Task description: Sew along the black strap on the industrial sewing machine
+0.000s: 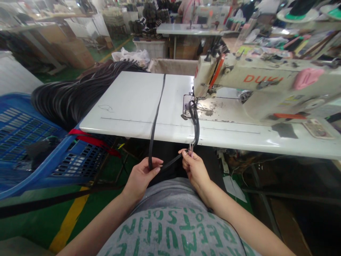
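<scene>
A narrow black strap (157,115) runs down over the white sewing table (125,103) and off its front edge. My left hand (141,175) pinches this strap just in front of the table. From there the strap crosses to my right hand (194,166), whose fingers are closed around small thread snips (190,150) with the blades pointing up. The strap also passes by the right fingers. Beyond them, a looped part of the strap (196,124) lies up to the needle area of the sewing machine (229,74).
Left of the table stands a blue plastic basket (53,156), with a large bundle of black straps (87,85) behind it. A red band (93,140) is tied at the basket's rim. Another sewing table (186,29) and a person (188,7) are farther back.
</scene>
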The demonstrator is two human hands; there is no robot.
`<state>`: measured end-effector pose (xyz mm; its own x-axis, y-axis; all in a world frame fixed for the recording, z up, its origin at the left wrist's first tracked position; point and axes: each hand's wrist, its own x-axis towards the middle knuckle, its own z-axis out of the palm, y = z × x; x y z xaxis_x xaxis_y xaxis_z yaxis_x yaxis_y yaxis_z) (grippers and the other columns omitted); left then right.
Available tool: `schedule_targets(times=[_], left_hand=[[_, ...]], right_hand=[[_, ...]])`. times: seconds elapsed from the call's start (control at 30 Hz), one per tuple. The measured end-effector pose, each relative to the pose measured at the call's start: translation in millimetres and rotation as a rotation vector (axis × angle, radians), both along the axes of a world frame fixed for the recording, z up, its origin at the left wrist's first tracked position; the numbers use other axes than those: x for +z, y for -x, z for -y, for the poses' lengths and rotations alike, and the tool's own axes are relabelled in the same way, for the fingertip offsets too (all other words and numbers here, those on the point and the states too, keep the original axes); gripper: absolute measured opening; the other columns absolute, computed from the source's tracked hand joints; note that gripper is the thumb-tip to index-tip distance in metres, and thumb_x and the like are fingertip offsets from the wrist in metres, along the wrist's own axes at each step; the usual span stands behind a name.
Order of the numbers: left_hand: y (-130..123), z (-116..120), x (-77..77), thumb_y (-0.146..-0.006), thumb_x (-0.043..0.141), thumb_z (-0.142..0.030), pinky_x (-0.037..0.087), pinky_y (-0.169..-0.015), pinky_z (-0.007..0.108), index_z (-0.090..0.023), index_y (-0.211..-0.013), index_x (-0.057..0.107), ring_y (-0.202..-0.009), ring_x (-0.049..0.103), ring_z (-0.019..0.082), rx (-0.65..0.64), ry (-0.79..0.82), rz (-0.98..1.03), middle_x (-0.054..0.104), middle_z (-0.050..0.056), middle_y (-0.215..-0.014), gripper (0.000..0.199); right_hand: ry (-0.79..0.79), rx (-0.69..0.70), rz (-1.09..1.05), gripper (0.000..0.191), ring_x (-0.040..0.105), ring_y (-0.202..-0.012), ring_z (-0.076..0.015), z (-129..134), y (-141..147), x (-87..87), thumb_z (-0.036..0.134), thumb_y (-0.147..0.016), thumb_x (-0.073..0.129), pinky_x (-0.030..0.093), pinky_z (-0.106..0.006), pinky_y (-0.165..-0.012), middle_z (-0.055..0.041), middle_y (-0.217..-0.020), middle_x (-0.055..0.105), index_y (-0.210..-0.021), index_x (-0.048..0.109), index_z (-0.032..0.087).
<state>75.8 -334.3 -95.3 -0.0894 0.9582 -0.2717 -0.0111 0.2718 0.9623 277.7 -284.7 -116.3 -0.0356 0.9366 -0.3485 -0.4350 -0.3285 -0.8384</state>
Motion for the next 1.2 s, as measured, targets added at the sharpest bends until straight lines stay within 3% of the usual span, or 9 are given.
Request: schedule_targets(times=[0.23, 0.63, 0.8, 0.97, 1.0, 1.07, 1.13, 1.2], left_hand=[[-3.8, -1.7, 8.0, -0.067, 0.085, -0.033, 0.058, -0.090, 0.036, -0.018, -0.098, 0.074, -0.092, 0.072, 0.022, -0.049, 0.076, 0.013, 0.077, 0.007, -0.097, 0.036], [-4.1, -1.9, 0.7, -0.065, 0.084, -0.029, 0.056, -0.084, 0.033, -0.016, -0.101, 0.072, -0.088, 0.070, 0.020, -0.083, 0.197, 0.010, 0.073, 0.005, -0.094, 0.040], [-6.4, -3.8, 1.2, -0.066, 0.084, -0.030, 0.058, -0.081, 0.031, -0.018, -0.127, 0.060, -0.084, 0.068, 0.015, -0.113, 0.118, -0.039, 0.065, 0.004, -0.104, 0.066], [-9.8, -2.0, 0.6, -0.075, 0.078, -0.028, 0.060, -0.077, 0.030, -0.032, -0.161, 0.023, -0.078, 0.069, 0.010, -0.145, -0.001, -0.158, 0.054, 0.003, -0.118, 0.102], [-9.8, -2.0, 0.4, -0.078, 0.076, -0.028, 0.061, -0.076, 0.031, -0.034, -0.162, 0.022, -0.077, 0.069, 0.010, -0.166, -0.026, -0.198, 0.053, 0.003, -0.120, 0.100], [-9.2, -2.7, -0.2, -0.081, 0.074, -0.027, 0.060, -0.074, 0.030, -0.034, -0.155, 0.043, -0.074, 0.068, 0.010, -0.239, -0.074, -0.304, 0.052, 0.002, -0.116, 0.081], [-8.3, -4.3, -0.7, -0.083, 0.075, -0.029, 0.059, -0.072, 0.029, -0.030, -0.135, 0.067, -0.072, 0.064, 0.010, -0.316, -0.123, -0.433, 0.052, 0.001, -0.106, 0.053], [-7.7, -5.9, -1.4, -0.082, 0.078, -0.034, 0.058, -0.071, 0.029, -0.028, -0.117, 0.077, -0.072, 0.060, 0.012, -0.372, -0.176, -0.564, 0.052, 0.001, -0.098, 0.035]], right_hand=[[-0.002, -0.081, 0.079, 0.034, 0.023, -0.048, -0.0085, 1.7, -1.5, -2.0, 0.048, -0.075, 0.085, 0.011, -0.028, -0.047, 0.0100, -0.053, 0.034, -0.087, 0.078, 0.017], [0.010, -0.111, 0.143, 0.034, 0.026, -0.051, -0.0099, 2.6, -0.5, -2.1, 0.049, -0.072, 0.085, 0.013, -0.029, -0.050, 0.0081, -0.054, 0.039, -0.084, 0.081, 0.018], [0.014, -0.108, 0.144, 0.035, 0.026, -0.050, -0.0098, 2.5, -0.1, -2.2, 0.051, -0.071, 0.086, 0.014, -0.029, -0.050, 0.0084, -0.053, 0.038, -0.082, 0.080, 0.018], [0.012, -0.100, 0.144, 0.034, 0.026, -0.050, -0.0094, 3.0, -0.9, -1.2, 0.050, -0.072, 0.086, 0.014, -0.029, -0.050, 0.0086, -0.054, 0.037, -0.082, 0.080, 0.018], [0.011, -0.097, 0.142, 0.034, 0.026, -0.050, -0.0094, 3.2, -1.0, -1.0, 0.050, -0.072, 0.086, 0.014, -0.029, -0.049, 0.0085, -0.055, 0.037, -0.082, 0.080, 0.018], [0.008, -0.091, 0.140, 0.033, 0.026, -0.050, -0.0093, 3.7, -0.7, -0.5, 0.049, -0.073, 0.086, 0.014, -0.028, -0.049, 0.0085, -0.055, 0.037, -0.083, 0.081, 0.018], [0.006, -0.085, 0.137, 0.032, 0.026, -0.050, -0.0091, 4.4, 0.0, 0.5, 0.049, -0.073, 0.085, 0.015, -0.028, -0.049, 0.0087, -0.055, 0.037, -0.083, 0.081, 0.018], [0.003, -0.080, 0.135, 0.032, 0.025, -0.049, -0.0088, 5.2, 0.8, 2.0, 0.048, -0.073, 0.084, 0.014, -0.028, -0.049, 0.0092, -0.053, 0.036, -0.083, 0.081, 0.018]])
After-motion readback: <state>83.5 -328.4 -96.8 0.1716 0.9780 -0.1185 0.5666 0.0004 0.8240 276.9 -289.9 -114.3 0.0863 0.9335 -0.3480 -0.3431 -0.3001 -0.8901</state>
